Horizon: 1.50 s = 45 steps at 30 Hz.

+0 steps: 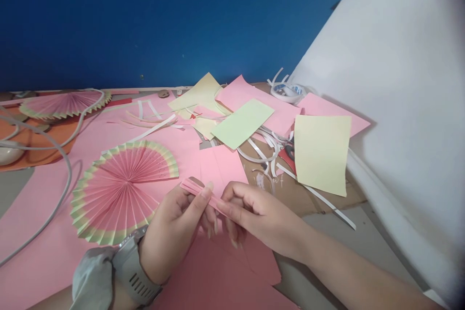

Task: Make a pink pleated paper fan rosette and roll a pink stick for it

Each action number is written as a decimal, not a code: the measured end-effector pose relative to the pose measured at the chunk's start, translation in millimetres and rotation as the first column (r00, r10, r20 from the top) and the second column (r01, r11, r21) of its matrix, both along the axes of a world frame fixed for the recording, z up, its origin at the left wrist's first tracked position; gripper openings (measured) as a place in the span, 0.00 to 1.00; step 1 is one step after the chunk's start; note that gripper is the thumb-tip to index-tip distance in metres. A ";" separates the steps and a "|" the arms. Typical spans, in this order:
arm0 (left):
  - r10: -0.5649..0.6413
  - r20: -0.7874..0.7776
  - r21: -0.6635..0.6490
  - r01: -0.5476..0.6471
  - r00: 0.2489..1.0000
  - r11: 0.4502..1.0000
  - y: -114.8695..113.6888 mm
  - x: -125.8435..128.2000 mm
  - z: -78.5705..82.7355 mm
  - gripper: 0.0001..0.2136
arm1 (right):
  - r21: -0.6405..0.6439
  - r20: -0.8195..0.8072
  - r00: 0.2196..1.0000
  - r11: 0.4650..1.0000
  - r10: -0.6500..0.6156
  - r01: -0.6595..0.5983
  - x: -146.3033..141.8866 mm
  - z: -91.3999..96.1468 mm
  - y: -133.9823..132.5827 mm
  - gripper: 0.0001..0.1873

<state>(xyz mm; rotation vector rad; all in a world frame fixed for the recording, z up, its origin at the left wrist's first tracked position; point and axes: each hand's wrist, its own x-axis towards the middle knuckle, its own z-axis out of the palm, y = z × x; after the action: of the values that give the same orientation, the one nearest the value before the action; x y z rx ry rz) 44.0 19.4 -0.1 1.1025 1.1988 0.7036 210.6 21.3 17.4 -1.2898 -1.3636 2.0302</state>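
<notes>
Between my two hands is a narrow strip of pink paper folded into tight pleats (191, 186). My left hand (176, 220) pinches it near its left end, thumb on top. With thumb and fingers, my right hand (250, 208) grips the other end, which is mostly hidden. Just left of my hands lies a round pleated paper fan (109, 198), pink with a yellow and green rim, with a gap at its right side. Beneath my hands are pink paper sheets (221, 167).
A second pleated fan (65, 104) lies at the back left near a white cable (69, 169). Green paper (242, 123), yellow paper (322, 155), white strips (327, 203), scissors (289, 150) and a tape roll (288, 91) lie right. A blue wall (181, 19) stands behind.
</notes>
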 end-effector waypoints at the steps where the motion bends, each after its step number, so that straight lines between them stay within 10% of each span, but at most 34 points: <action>1: 0.001 0.005 -0.002 -0.001 1.000 1.000 -0.6 -0.2 -0.3 0.23 | 0.006 0.005 1.000 1.000 -0.007 0.007 -0.4 0.2 0.0 0.17; 17: -0.007 0.069 -0.033 0.009 0.998 0.999 -1.9 -1.8 -2.5 0.26 | -0.002 -0.009 0.989 0.989 0.149 -0.149 4.1 10.6 6.1 0.15; 38: 0.175 0.397 -0.129 -0.134 0.901 0.982 -6.1 -6.5 -9.4 0.23 | -0.003 -0.084 0.996 0.999 0.043 -0.043 0.3 -4.1 -2.0 0.15; 45: 0.024 0.127 0.045 -0.030 0.992 0.999 -7.1 -3.7 -12.3 0.15 | -0.017 -0.093 0.994 0.998 0.055 -0.057 1.4 -3.1 0.4 0.16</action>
<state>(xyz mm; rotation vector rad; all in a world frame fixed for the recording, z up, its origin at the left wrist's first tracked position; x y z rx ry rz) 40.3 12.3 -12.4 1.0659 1.0952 0.8144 212.0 21.7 14.3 -1.1620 -1.3554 2.1183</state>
